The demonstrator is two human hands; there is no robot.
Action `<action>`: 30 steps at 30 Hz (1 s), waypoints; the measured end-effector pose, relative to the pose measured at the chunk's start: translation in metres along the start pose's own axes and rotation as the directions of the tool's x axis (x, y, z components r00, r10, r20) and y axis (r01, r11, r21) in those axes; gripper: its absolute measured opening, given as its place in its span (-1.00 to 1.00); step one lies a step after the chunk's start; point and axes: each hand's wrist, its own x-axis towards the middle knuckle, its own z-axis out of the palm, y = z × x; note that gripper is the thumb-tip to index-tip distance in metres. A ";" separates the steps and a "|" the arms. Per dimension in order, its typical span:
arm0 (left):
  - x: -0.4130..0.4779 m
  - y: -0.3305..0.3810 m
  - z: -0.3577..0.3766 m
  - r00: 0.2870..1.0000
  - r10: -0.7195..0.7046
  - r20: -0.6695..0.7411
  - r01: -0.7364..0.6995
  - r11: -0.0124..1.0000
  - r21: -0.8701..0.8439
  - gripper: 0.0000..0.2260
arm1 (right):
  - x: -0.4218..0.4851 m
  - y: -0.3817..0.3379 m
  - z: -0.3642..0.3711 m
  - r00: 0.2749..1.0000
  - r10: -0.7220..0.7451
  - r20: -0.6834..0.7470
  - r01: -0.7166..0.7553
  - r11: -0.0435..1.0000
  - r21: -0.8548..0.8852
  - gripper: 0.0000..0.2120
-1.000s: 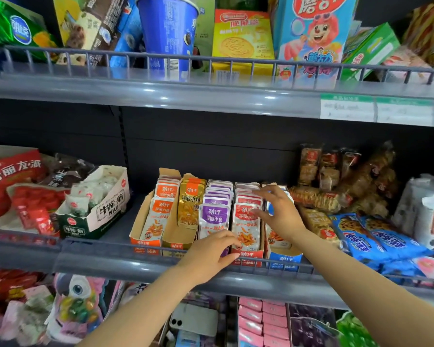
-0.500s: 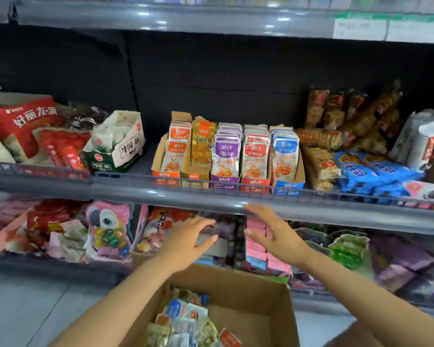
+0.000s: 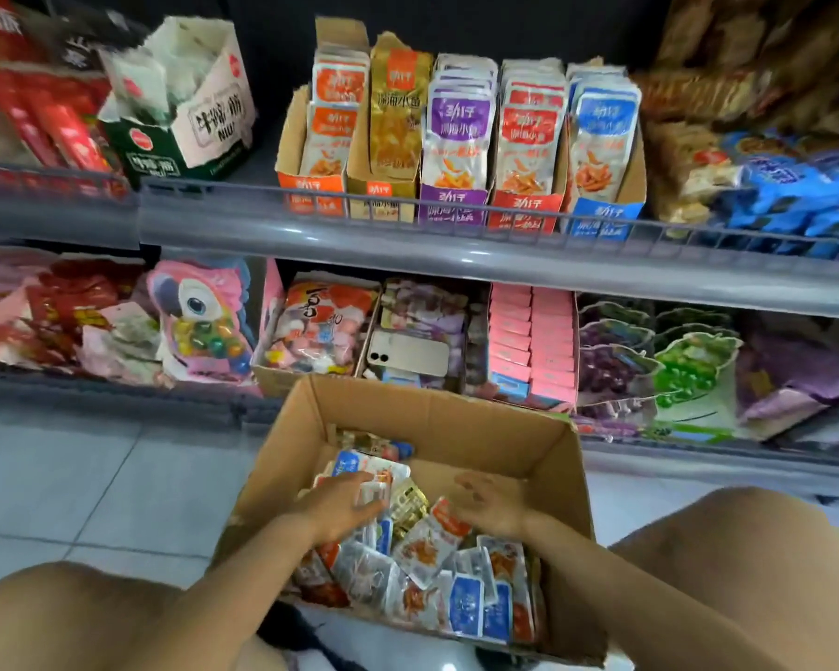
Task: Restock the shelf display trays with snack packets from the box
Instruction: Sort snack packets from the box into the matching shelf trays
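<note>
Squatting over the cardboard box [image 3: 456, 414], bare knees on either side, probably to keep the loose pile within easy reach of both hands. Reaching in with the left hand [image 3: 340, 506], palm down, fingers laid fairly straight across the snack packets [image 3: 427, 544] near the left wall; impossible to tell pinching from mere touching. Holding the right hand [image 3: 492, 506] just beside it above the pile, blurred, fingers loosely spread, gripping nothing visible. Apparently sorting for a flavour to lift.

Inside the box: a jumble of small packets in blue, orange-red, silver and one gold, heaped toward the near side, with bare cardboard at the far right.

Beyond, on the lower shelf: a phone [image 3: 408, 353] lying on an open carton of purple sweets, presumably parked there to free the hands; just beside it, pink boxes [image 3: 529, 346] in stacked rows.

Farthest, on the upper shelf [image 3: 408, 249] behind a wire rail: five display trays [image 3: 451, 205] side by side, packets upright and facing outward for shoppers. Orange and gold looking less full, purple, red and blue packed tight. Probably restocking orange or gold first.
</note>
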 end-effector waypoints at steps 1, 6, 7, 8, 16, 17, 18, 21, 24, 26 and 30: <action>0.004 -0.002 0.005 0.999 -0.004 0.032 0.004 1.000 0.003 -0.27 | 0.007 0.005 0.004 0.999 0.038 0.001 -0.038 0.999 0.015 -0.40; 0.034 -0.004 0.027 0.994 0.046 0.101 -0.046 0.999 -0.004 -0.41 | 0.036 0.024 0.023 0.989 0.149 -0.009 -0.148 0.987 0.070 -0.35; 0.040 -0.002 0.031 0.992 0.060 0.107 -0.063 0.998 0.019 -0.40 | 0.040 0.027 0.027 0.988 0.154 -0.024 -0.152 0.986 0.073 -0.33; 0.048 -0.001 0.035 0.990 0.077 0.116 -0.084 0.995 0.058 -0.40 | 0.043 0.028 0.030 0.987 0.154 -0.046 -0.150 0.985 0.091 -0.33; 0.081 0.011 0.046 0.986 0.169 0.016 -0.169 0.974 0.154 -0.50 | 0.051 0.036 0.050 0.986 0.075 -0.148 -0.079 0.997 -0.019 -0.14; 0.083 0.011 0.047 0.988 0.152 -0.010 -0.150 0.982 0.110 -0.55 | 0.050 0.036 0.053 0.988 0.060 -0.143 -0.069 0.996 -0.061 -0.12; 0.085 0.011 0.046 0.990 0.141 -0.013 -0.139 0.986 0.090 -0.60 | 0.050 0.037 0.055 0.989 0.052 -0.142 -0.065 0.994 -0.090 -0.12; 0.088 0.010 0.044 0.986 0.143 0.083 -0.154 0.976 0.152 -0.63 | 0.051 0.038 0.057 0.980 0.052 -0.194 -0.068 0.994 -0.081 -0.21; 0.087 0.008 0.042 0.987 0.119 0.110 -0.134 0.980 0.144 -0.54 | 0.051 0.038 0.059 0.962 0.049 -0.270 -0.064 0.997 -0.045 -0.31; 0.083 0.007 0.042 0.988 0.123 0.090 -0.131 0.987 0.095 -0.54 | 0.048 0.034 0.058 0.959 0.050 -0.280 -0.039 0.998 0.044 -0.39; 0.074 0.008 0.028 0.991 0.135 -0.015 -0.134 0.958 -0.253 -0.82 | 0.036 0.015 0.038 0.969 0.060 -0.241 0.058 0.889 0.454 -0.53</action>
